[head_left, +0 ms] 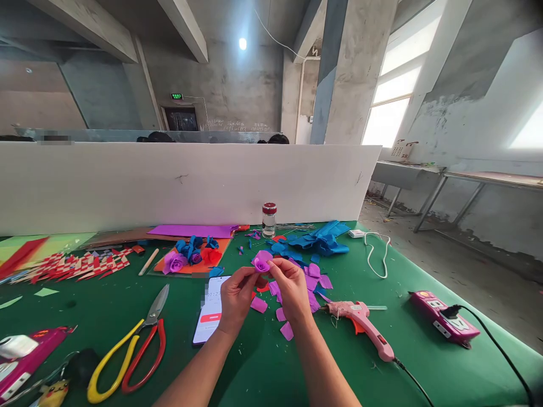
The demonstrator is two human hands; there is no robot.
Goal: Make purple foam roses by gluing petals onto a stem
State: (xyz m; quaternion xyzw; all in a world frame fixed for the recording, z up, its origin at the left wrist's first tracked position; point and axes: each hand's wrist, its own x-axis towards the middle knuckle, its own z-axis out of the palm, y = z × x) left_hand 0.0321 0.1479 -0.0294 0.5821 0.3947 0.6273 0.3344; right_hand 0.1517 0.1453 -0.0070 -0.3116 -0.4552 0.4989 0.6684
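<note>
A small purple paper flower [262,260] is held up between my two hands above the green table. My left hand [238,295] pinches its base from the left. From the right, the fingertips of my right hand [290,285] grip its edge. Loose purple paper petals [313,271] lie under and beside my right hand, with a few red and blue pieces among them. A phone [209,311] with a lit screen lies just left of my left hand. The pink glue gun [360,322] rests on its side to the right of my right wrist.
Scissors [144,345] lie open at the left. Finished flowers [189,255] sit on an orange sheet. Blue crepe paper [324,238] and a glass jar [268,219] stand toward the white partition [182,183]. A power strip [443,317] with a black cable is at the right.
</note>
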